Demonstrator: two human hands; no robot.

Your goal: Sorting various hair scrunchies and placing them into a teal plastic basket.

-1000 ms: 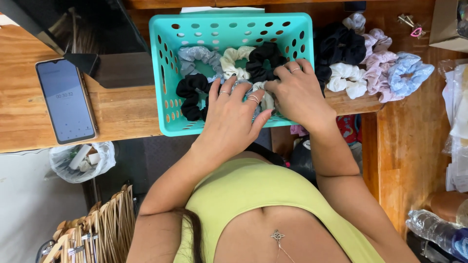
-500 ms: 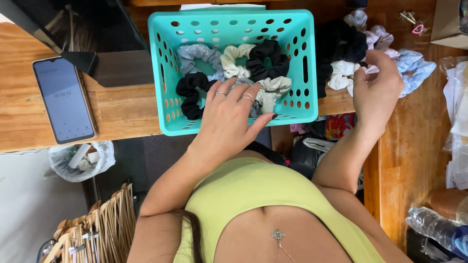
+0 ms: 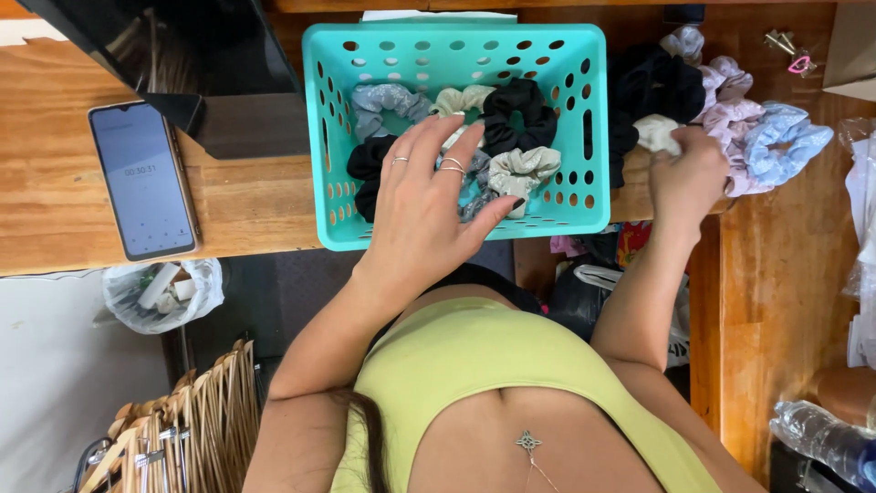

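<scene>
Roughly half done, we reckon: several scrunchies (image 3: 511,128) sit in our teal basket (image 3: 584,215), left hand (image 3: 429,210) spread flat over them, right hand (image 3: 686,178) closed on the scrunchie pile (image 3: 730,128) beside it on the worktop (image 3: 246,201).

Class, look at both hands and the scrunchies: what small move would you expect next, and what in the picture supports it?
Probably the right hand closes on the white scrunchie in the pile beside the turquoise basket and lifts it. That hand already rests on the pile, while the left hand lies flat over scrunchies inside the basket.
</scene>
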